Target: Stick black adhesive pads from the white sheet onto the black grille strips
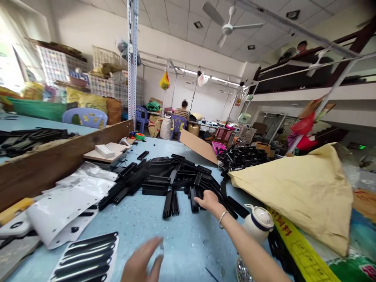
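A heap of long black plastic pieces with slotted ends (pixel 158 168) spreads over the blue tabletop. My right hand (pixel 210 203) reaches to its near edge, fingers curled and thumb against one black slotted plastic piece (pixel 193 199). What the curled fingers touch underneath is hidden. Left of it, two similar pieces lie side by side, pointing toward me. My left hand (pixel 143 262) hovers over the near table with thumb and fingers apart, slightly blurred and holding nothing. Close to it on the left lies a white sheet carrying black rounded strips (pixel 85 260).
White plastic sheets (pixel 79 196) lie at left beside a wooden divider (pixel 58 164). At right stand a white bottle (pixel 258 223) and a large tan paper bag (pixel 299 188). Behind are a cardboard sheet (pixel 198 147) and another black pile (pixel 243 156). A person sits farther back.
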A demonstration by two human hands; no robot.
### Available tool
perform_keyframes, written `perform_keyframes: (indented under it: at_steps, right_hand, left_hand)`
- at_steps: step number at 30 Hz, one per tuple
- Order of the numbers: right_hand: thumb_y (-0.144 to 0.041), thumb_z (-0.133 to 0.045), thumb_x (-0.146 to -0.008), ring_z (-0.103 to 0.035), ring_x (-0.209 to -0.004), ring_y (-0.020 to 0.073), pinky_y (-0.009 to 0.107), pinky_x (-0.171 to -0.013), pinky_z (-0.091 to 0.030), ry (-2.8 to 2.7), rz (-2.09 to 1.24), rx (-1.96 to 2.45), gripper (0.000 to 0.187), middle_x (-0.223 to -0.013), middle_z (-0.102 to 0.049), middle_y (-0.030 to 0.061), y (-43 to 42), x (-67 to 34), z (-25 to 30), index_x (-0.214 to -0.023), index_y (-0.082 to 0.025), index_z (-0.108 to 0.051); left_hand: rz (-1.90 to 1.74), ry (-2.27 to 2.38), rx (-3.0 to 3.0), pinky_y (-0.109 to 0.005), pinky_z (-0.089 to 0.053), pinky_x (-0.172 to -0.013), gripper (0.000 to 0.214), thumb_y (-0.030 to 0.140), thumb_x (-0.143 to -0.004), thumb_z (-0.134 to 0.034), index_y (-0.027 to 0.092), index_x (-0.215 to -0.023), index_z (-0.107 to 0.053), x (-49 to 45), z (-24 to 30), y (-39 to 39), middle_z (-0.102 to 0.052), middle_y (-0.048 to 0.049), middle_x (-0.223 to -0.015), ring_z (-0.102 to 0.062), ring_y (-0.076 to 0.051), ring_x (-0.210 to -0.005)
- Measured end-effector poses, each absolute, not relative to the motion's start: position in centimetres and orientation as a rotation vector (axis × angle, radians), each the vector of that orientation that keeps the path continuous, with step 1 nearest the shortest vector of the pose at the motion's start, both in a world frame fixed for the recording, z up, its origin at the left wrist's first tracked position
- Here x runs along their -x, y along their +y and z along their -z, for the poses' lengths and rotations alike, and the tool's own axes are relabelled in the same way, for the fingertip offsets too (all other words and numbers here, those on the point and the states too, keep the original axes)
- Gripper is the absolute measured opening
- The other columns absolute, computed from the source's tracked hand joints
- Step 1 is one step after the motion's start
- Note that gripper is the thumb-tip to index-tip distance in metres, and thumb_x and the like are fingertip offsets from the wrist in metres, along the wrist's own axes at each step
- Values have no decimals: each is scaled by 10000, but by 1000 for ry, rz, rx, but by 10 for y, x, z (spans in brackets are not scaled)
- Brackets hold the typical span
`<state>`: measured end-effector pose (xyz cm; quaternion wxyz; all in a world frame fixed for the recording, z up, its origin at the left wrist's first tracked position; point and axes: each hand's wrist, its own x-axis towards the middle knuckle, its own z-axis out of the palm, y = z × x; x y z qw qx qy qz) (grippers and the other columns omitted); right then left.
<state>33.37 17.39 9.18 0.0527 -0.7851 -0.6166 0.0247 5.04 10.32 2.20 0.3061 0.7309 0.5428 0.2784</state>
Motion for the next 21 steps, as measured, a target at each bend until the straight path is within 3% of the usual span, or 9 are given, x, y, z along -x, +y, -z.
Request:
perform_keyframes:
  at_steps: [2,4,8,12,16,21]
  right_hand:
    - [-476,-596,-848,-666,-989,322,347,-785,-468,-1846,-67,2406,436,-1010,-711,223,192,-329,-88,-955,-71,-716]
    - [-487,-639,-804,-644,-1034,346,370,-805,-473,-1828,-62,2415,448,-1026,-710,222,204,-320,-80,-962,-76,-718]
    - [-331,-668,-760,-622,-1058,358,410,-845,-475,-1807,-61,2425,311,-1009,-715,198,207,-303,-53,-960,-98,-722]
    - [-220,-639,-737,-568,-1134,351,448,-955,-421,-1860,-66,2361,359,-1109,-674,198,176,-294,-31,-1068,-88,-676]
    - [-236,-671,-686,-533,-1177,349,452,-1002,-387,-2005,-165,2228,488,-1190,-642,194,132,-296,-26,-1150,-89,-633]
    - [-269,-697,-681,-470,-1254,345,477,-1031,-355,-2146,-276,2095,687,-1338,-579,135,97,-309,-28,-1338,-162,-525]
  left_hand:
    - [-606,1598,-2075,-506,-395,-1031,503,309,-873,-599,188,-1351,-499,-88,-33,152,-501,-153,-1410,-441,-344,-1302]
    - [-533,1718,-2118,-566,-390,-975,675,365,-809,-624,131,-1411,-428,-123,-39,193,-467,-218,-1427,-401,-443,-1307]
    - [-421,1800,-2174,-601,-367,-914,854,396,-702,-670,74,-1437,-377,-159,-30,228,-525,-269,-1344,-441,-516,-1225]
    - [-358,1723,-2294,-520,-367,-937,761,181,-744,-547,48,-1461,-330,-147,-17,219,-580,-241,-1276,-473,-425,-1231]
    - [-297,1559,-2382,-390,-398,-950,769,103,-702,-529,120,-1454,-367,-107,-13,187,-598,-163,-1298,-559,-286,-1187]
    - [-175,1447,-2397,-382,-337,-1069,841,43,-641,-519,206,-1456,-393,-60,-8,118,-515,-89,-1448,-418,-258,-1367]
